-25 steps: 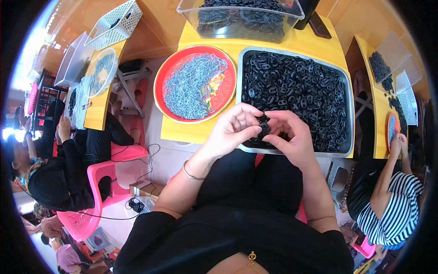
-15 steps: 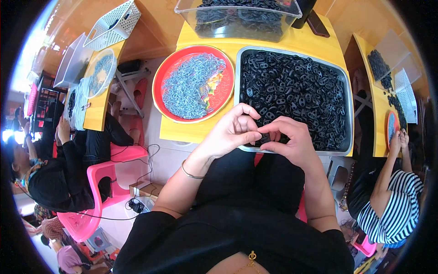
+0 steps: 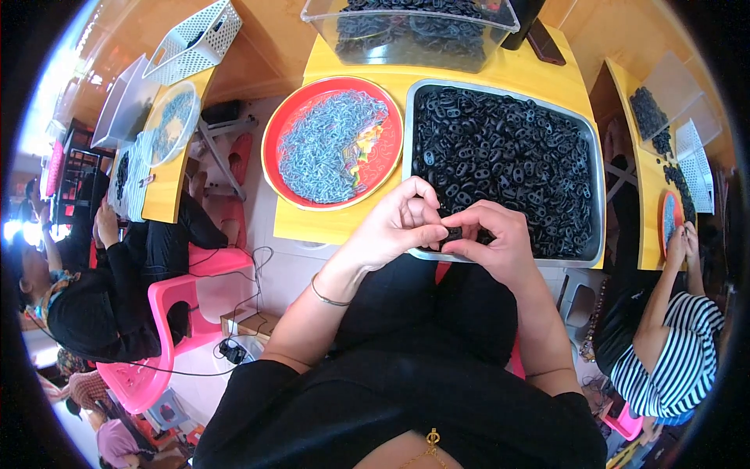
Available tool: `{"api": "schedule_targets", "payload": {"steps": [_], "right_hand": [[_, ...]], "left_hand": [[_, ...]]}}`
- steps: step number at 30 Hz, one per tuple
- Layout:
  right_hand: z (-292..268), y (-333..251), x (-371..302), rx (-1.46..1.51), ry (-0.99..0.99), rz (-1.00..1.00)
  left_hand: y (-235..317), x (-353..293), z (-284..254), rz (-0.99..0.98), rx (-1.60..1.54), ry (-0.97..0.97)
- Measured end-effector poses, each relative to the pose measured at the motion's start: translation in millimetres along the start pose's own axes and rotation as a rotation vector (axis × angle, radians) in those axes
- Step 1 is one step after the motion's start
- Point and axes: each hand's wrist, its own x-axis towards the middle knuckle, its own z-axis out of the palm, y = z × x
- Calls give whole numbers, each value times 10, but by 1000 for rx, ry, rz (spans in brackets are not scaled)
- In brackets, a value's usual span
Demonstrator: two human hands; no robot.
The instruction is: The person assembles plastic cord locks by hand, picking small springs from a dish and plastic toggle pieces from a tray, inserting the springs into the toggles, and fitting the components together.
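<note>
Close together over the near edge of a metal tray (image 3: 600, 234), my two hands meet fingertip to fingertip. Between them is a small black plastic piece (image 3: 453, 234), like the two-holed black pieces (image 3: 500, 156) heaped in the tray. My left hand (image 3: 405, 221) pinches it between thumb and fingers, and my right hand (image 3: 494, 234) grips its other side. Fingers partly cover the piece, so any smaller part in it cannot be made out. Left of the metal tray sits a round red tray (image 3: 273, 129) with many small silvery metal pins or hooks (image 3: 328, 148).
A clear plastic bin (image 3: 406, 53) of black pieces stands at the back of the yellow table (image 3: 301, 223). A dark phone (image 3: 545, 43) lies at the far right. People work at side tables, one near a pink chair (image 3: 168, 313), another in a striped shirt (image 3: 676, 352).
The black piece shows more between my fingertips now. My right fingers have shifted slightly; both hands otherwise stay in place.
</note>
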Motion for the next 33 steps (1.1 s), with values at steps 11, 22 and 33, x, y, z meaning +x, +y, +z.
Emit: {"api": "schedule_targets", "payload": {"steps": [11, 22, 33], "right_hand": [[-133, -145, 181, -32, -128, 31], [-992, -410, 2063, -95, 292, -127], [-463, -337, 760, -39, -223, 96]], "left_hand": [[84, -13, -4, 62, 44, 0], [166, -51, -90, 71, 108, 132], [425, 15, -534, 501, 1507, 694]]}}
